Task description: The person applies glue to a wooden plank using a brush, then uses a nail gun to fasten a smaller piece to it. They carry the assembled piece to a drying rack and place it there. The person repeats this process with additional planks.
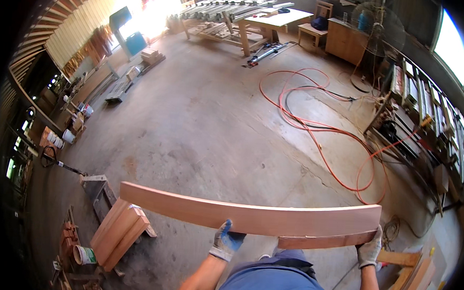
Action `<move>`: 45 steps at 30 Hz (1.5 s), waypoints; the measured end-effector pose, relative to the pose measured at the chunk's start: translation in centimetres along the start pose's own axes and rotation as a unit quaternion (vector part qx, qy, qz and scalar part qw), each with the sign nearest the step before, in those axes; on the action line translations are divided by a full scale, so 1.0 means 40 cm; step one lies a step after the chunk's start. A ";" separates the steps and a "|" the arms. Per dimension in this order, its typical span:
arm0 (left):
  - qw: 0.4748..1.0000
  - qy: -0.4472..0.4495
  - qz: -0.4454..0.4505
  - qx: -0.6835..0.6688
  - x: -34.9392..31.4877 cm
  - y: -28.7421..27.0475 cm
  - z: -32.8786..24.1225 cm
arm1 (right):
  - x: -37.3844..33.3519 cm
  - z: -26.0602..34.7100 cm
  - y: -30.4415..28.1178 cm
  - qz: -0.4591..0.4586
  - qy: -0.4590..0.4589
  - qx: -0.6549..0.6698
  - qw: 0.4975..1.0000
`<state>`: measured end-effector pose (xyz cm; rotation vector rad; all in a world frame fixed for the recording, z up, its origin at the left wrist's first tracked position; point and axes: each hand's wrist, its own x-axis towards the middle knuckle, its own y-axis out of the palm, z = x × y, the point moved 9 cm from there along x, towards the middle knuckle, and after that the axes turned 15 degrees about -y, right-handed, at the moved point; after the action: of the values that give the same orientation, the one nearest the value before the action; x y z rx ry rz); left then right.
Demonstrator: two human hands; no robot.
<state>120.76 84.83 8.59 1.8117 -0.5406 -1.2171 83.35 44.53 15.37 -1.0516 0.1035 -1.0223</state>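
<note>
A long, smooth, light reddish-brown wooden board spans the space in front of my body, its broad face showing. My left hand, in a grey-and-blue work glove, grips its lower edge left of the middle, thumb on the near face. Around its right end my gloved right hand is closed. Under the board's right half is a shorter, darker strip of wood, its right end at my right hand; whether it is joined to the board, I cannot tell. The fingers behind the wood are hidden.
Stacked boards lie at the lower left near a pallet jack and a white bucket. More wood stands at my lower right. A red hose loops over the concrete floor. Clamp racks line the right wall; a worktable stands far off.
</note>
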 end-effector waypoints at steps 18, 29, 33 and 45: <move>0.941 0.282 -0.151 -0.114 0.277 0.088 -0.488 | 1.166 0.560 0.779 0.218 -0.209 0.120 0.946; 0.948 0.236 -0.140 -0.161 0.669 0.148 -1.017 | 1.607 0.880 1.123 0.188 -0.231 0.064 0.952; 0.954 0.248 -0.096 -0.137 0.776 0.271 -1.263 | 1.750 0.955 1.217 0.168 -0.209 0.051 0.962; 0.923 0.374 -0.068 -0.049 1.163 0.615 -2.008 | 2.349 1.209 1.791 0.077 -0.245 0.165 0.952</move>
<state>215.39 70.84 17.03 2.0657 0.0850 -0.5335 207.37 15.07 22.60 -0.9431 -0.3747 -0.5872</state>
